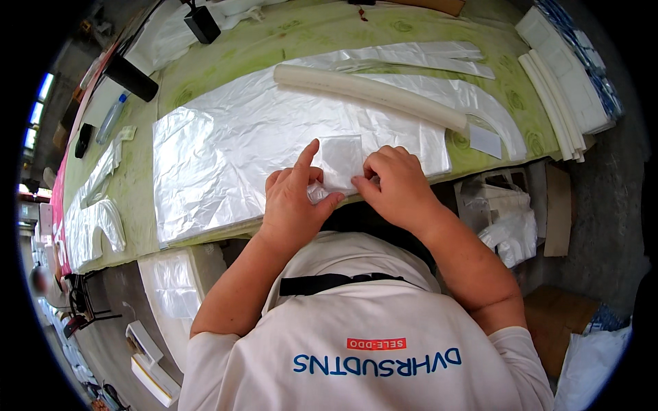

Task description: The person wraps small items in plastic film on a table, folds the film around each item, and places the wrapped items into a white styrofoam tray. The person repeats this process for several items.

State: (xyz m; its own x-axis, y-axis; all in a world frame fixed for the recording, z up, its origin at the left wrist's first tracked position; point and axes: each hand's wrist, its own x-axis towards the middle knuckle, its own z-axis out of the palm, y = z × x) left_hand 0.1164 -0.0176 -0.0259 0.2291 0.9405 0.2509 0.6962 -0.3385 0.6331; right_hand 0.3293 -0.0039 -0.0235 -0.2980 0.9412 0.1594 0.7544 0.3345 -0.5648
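A small folded packet of clear plastic film point(340, 159) lies near the front edge of the table, between my two hands. My left hand point(291, 198) is at its left side, the index finger stretched forward and the other fingers curled. Crumpled film point(317, 193) shows between its thumb and curled fingers. With thumb and index finger pressed together, my right hand point(396, 179) pinches the packet's lower right edge. Underneath spreads a stack of flat, shiny plastic bags point(212, 154), with long handle strips toward the right.
A pale tube point(370, 89) lies across the bags, near a white card point(485, 141). More bags point(96, 219) lie at the left, by a clear bottle point(112, 120) and black cylinder point(130, 77). White rolls point(548, 103) edge the right. Below stands an open box point(556, 209).
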